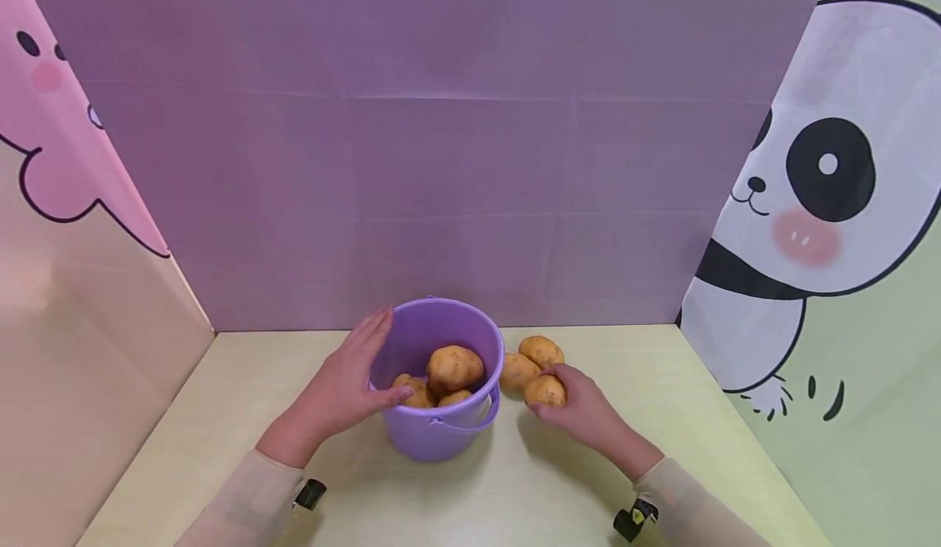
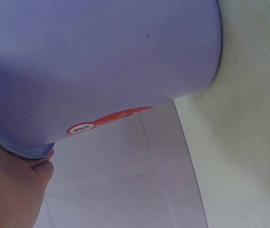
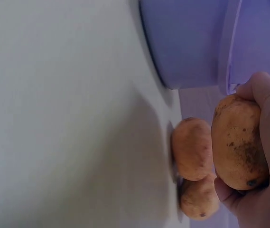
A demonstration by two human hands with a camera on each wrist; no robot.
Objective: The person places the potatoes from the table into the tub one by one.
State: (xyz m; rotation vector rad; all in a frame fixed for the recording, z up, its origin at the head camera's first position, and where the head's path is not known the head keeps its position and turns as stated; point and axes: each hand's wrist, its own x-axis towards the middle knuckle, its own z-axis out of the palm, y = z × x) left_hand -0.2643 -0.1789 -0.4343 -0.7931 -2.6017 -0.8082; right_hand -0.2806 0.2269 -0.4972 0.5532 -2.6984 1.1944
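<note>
A purple bucket (image 1: pixel 422 437) stands upright on the table, with several potatoes (image 1: pixel 455 367) inside it. My left hand (image 1: pixel 341 388) grips the bucket's left side at the rim, its thumb over the edge. In the left wrist view the bucket wall (image 2: pixel 101 61) fills much of the frame and part of the left hand (image 2: pixel 11 190) shows at the rim. Right of the bucket, my right hand (image 1: pixel 588 412) holds a potato (image 3: pixel 239 142) between thumb and fingers, lifted off the table. Two more potatoes (image 1: pixel 518 373) lie together just behind it.
The bucket's purple handle (image 1: pixel 470 429) hangs down at its front right. A pale wooden table (image 1: pixel 662 416) lies under everything. Behind it rises a purple backdrop (image 1: pixel 456 163), with a panda-printed panel (image 1: pixel 845 277) at right and a pink cartoon panel (image 1: pixel 66 171) at left.
</note>
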